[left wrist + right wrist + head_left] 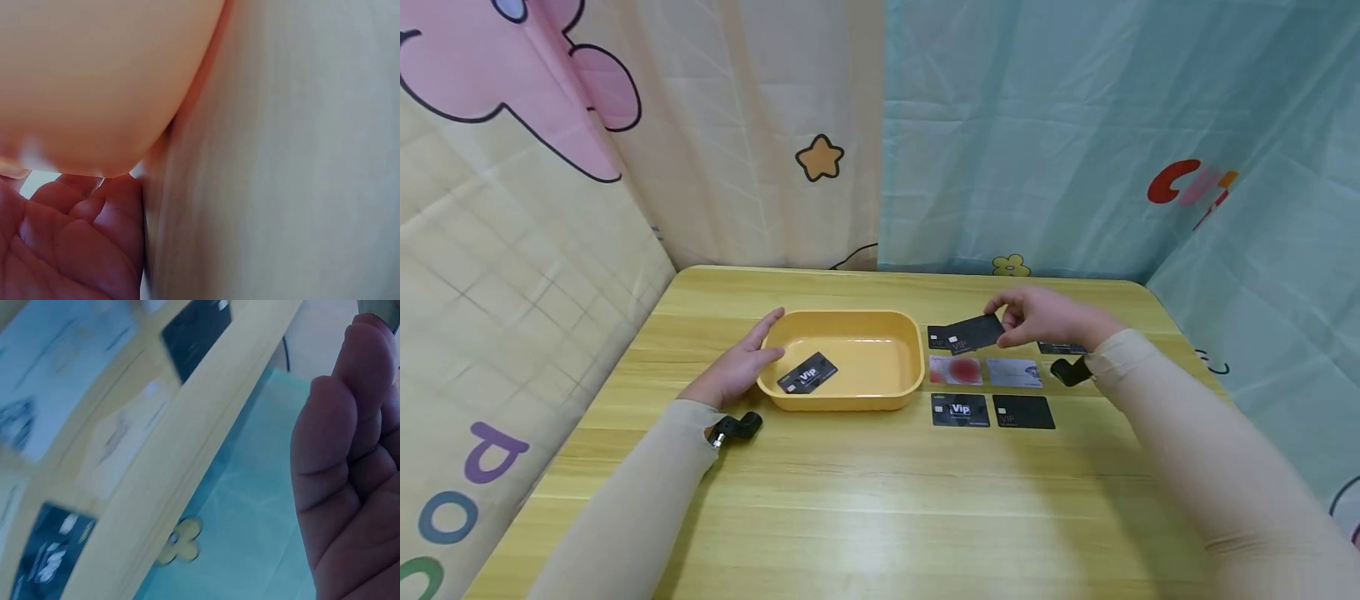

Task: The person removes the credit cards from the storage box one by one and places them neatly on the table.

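Note:
My right hand (1033, 317) pinches a black VIP card (976, 333) between thumb and fingers, tilted above the table. The held card partly covers another black card (936, 337) in the back row. My left hand (737, 362) rests against the left side of a yellow tray (842, 402), thumb at the rim. In the left wrist view the fingers (119, 200) touch the tray's outer wall (94, 81). One dark card marked Vip (807, 373) lies inside the tray at its left. In the right wrist view the right hand's fingers (325, 431) show at the right.
Right of the tray lie a red-and-white card (956, 370), a silvery card (1013, 373), a dark Vip card (960, 410) and a black card (1024, 412). Another dark card (1062, 347) is partly hidden below the right wrist. Curtains (1015, 142) hang behind the wooden table (865, 517).

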The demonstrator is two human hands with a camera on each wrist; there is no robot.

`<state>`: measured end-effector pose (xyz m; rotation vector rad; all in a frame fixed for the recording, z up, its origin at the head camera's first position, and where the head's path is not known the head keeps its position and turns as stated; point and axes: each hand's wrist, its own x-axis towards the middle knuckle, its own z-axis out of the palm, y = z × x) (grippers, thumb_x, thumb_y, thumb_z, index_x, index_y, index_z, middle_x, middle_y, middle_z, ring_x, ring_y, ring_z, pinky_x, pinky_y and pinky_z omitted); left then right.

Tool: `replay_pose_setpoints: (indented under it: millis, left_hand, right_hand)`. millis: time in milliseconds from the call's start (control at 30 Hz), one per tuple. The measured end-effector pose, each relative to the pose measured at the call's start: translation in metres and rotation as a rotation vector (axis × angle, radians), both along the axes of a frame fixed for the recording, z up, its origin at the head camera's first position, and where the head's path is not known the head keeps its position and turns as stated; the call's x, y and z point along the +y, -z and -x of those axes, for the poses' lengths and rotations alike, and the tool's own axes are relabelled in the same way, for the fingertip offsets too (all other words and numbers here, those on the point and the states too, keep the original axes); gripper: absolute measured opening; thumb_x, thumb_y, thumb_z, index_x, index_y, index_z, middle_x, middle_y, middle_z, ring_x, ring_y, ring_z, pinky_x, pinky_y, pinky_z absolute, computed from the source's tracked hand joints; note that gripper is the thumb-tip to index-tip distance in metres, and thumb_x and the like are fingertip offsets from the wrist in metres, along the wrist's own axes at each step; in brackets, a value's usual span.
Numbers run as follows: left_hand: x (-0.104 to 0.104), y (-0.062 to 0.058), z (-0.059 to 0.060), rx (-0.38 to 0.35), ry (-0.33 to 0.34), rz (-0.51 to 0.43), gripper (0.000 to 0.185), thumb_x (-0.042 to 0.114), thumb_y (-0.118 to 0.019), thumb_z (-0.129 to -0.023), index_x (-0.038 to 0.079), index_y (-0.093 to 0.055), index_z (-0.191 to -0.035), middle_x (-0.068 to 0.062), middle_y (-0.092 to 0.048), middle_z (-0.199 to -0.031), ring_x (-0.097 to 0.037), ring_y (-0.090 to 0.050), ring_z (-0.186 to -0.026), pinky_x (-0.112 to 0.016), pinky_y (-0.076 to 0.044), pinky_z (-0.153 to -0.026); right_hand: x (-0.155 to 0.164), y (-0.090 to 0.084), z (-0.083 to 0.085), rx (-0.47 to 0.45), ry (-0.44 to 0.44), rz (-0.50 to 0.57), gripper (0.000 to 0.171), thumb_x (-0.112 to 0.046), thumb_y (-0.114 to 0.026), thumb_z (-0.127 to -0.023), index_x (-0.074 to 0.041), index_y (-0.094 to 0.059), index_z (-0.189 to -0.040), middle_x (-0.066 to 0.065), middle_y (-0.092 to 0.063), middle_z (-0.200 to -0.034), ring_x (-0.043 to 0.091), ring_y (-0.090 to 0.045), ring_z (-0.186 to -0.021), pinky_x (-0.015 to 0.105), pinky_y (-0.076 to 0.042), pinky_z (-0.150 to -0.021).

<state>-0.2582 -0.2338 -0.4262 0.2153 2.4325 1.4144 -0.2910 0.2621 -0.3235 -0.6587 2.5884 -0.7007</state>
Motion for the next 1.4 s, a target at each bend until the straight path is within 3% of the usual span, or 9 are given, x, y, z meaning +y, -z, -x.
replay_pose_setpoints:
  millis: [300, 700, 1000, 1400]
  left_hand:
    - [0.001, -0.004, -0.002, 0.033, 0.016, 0.009, 0.071, 0.029, -0.044, -0.113, 0.036, -0.003, -0.17, -0.002, 0.008, -0.179, -0.041, 0.008, -0.164, -0.07, 0.002, -0.128]
    - [0.001, -0.004, 0.0, 0.019, 0.021, -0.031, 0.071, 0.026, -0.043, -0.113, 0.035, -0.002, -0.171, -0.001, 0.011, -0.179, -0.041, 0.009, -0.164, -0.068, 0.002, -0.128]
    - [0.001, -0.005, 0.0, 0.015, 0.017, -0.009, 0.071, 0.027, -0.043, -0.113, 0.038, -0.003, -0.17, -0.001, 0.01, -0.179, -0.041, 0.01, -0.163, -0.069, 0.003, -0.127]
    - [0.002, -0.005, -0.001, 0.018, 0.014, -0.001, 0.071, 0.027, -0.044, -0.113, 0.037, -0.003, -0.17, -0.002, 0.011, -0.179, -0.043, 0.009, -0.163, -0.07, 0.002, -0.127]
  right_hand:
    - [0.071, 0.016, -0.025, -0.044, 0.085, 0.032, 0.054, -0.012, -0.081, -0.089, 0.003, -0.059, -0.136, 0.001, -0.064, -0.077, 0.009, -0.05, -0.062, 0.027, -0.044, -0.059]
    - [0.141, 0.045, -0.052, -0.17, 0.176, 0.025, 0.062, -0.018, -0.081, -0.089, 0.005, -0.056, -0.141, -0.001, -0.056, -0.072, 0.007, -0.042, -0.059, 0.027, -0.038, -0.056]
    - [0.164, 0.065, -0.066, -0.228, 0.157, 0.088, 0.057, -0.011, -0.078, -0.09, 0.01, -0.055, -0.137, -0.005, -0.058, -0.072, 0.005, -0.047, -0.062, 0.026, -0.037, -0.057]
    - [0.167, 0.075, -0.072, -0.248, 0.139, 0.149, 0.053, -0.007, -0.078, -0.088, 0.012, -0.054, -0.132, -0.006, -0.057, -0.07, 0.004, -0.049, -0.061, 0.026, -0.038, -0.056]
